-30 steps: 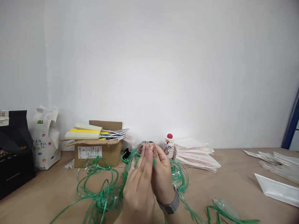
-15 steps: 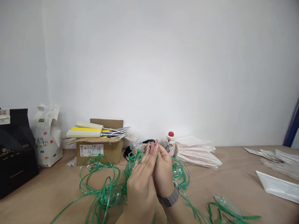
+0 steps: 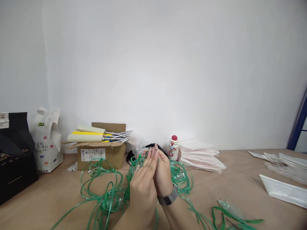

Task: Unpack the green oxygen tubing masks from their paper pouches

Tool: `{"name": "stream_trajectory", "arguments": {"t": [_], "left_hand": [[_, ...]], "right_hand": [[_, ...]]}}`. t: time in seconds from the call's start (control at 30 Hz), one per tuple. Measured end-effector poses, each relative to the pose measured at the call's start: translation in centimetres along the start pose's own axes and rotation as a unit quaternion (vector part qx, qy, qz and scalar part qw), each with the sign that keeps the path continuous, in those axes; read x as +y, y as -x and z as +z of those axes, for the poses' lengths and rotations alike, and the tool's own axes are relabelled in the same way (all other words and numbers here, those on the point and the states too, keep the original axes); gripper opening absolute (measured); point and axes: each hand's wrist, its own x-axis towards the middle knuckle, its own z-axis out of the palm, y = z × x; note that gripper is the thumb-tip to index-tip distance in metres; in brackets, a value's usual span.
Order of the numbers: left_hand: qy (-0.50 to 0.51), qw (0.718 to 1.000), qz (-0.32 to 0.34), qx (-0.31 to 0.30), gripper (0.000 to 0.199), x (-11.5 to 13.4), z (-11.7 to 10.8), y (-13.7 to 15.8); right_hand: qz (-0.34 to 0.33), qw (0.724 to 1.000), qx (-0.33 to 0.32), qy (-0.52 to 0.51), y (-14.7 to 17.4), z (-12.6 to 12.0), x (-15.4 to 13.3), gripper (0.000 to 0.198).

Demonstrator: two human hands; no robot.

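Observation:
My left hand [image 3: 142, 188] and my right hand [image 3: 163, 177] are raised together over the table, fingers pressed close around a bit of green tubing [image 3: 105, 195] and a small clear plastic piece at the fingertips. The tubing spreads in loose tangled loops on the brown table [image 3: 240, 188] to the left and right of my hands. A grey watch [image 3: 168, 198] is on my right wrist. What exactly sits between the fingertips is mostly hidden.
A cardboard box [image 3: 100, 154] carrying yellow-handled metal tools [image 3: 96, 135] stands at the back left, beside a white paper bag [image 3: 46, 140] and a black bag [image 3: 14, 156]. A small red-capped bottle [image 3: 173, 147] and a stack of flat packets [image 3: 201, 156] stand behind. More packets [image 3: 283, 188] lie right.
My hands have stayed pressed together, shifting slightly left and down; the fingers keep working the tubing end. The view moved a little.

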Motion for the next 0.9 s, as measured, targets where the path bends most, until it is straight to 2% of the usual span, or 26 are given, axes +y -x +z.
{"name": "stream_trajectory", "arguments": {"t": [0.1, 0.13, 0.2, 0.23, 0.33, 0.4, 0.47, 0.57, 0.63, 0.7, 0.77, 0.9], "left_hand": [[0.024, 1.0, -0.011, -0.015, 0.063, -0.3, -0.2, -0.2], [0.047, 0.998, -0.03, -0.02, 0.061, -0.3, -0.5, -0.4], [0.132, 0.985, -0.111, -0.028, 0.055, 0.0, -1.2, -1.1], [0.189, 0.968, -0.166, -0.027, 0.051, 0.2, -1.7, -1.6], [0.355, 0.886, -0.3, -0.001, 0.047, 1.4, -3.2, -3.2], [0.424, 0.844, -0.327, 0.017, 0.051, 2.3, -4.0, -4.1], [0.459, 0.824, -0.331, 0.024, 0.055, 3.2, -4.6, -4.6], [0.454, 0.826, -0.331, 0.038, 0.055, 4.3, -5.1, -4.6], [0.416, 0.849, -0.321, 0.049, 0.05, 4.8, -5.3, -4.4], [0.37, 0.879, -0.297, 0.052, 0.044, 5.1, -5.2, -4.2], [0.347, 0.895, -0.274, 0.051, 0.041, 5.1, -5.1, -4.0], [0.368, 0.894, -0.252, 0.041, 0.045, 4.6, -4.4, -3.6]], "right_hand": [[0.038, 0.999, -0.007, -0.02, -0.1, -0.3, 0.0, 0.018], [0.032, 0.999, -0.008, -0.01, 0.0, -0.4, 0.0, 0.019], [0.009, 1.0, -0.014, 0.011, 0.1, -0.5, -0.2, 0.022], [-0.002, 1.0, -0.017, 0.019, 0.2, -0.5, -0.5, 0.023], [-0.03, 0.998, -0.018, 0.058, 0.9, -0.4, -1.9, 0.028], [-0.078, 0.989, -0.023, 0.125, 1.7, -0.2, -3.3, 0.031], [-0.162, 0.963, -0.04, 0.21, 2.5, -0.2, -4.6, 0.03], [-0.282, 0.901, -0.071, 0.323, 3.4, -0.5, -6.1, 0.021], [-0.314, 0.869, -0.087, 0.373, 3.8, -0.7, -6.5, 0.015], [-0.322, 0.853, -0.091, 0.4, 3.8, -0.9, -6.5, 0.013], [-0.335, 0.842, -0.08, 0.415, 3.6, -0.9, -6.0, 0.015], [-0.373, 0.824, -0.037, 0.425, 3.0, -0.9, -4.7, 0.022]]}}
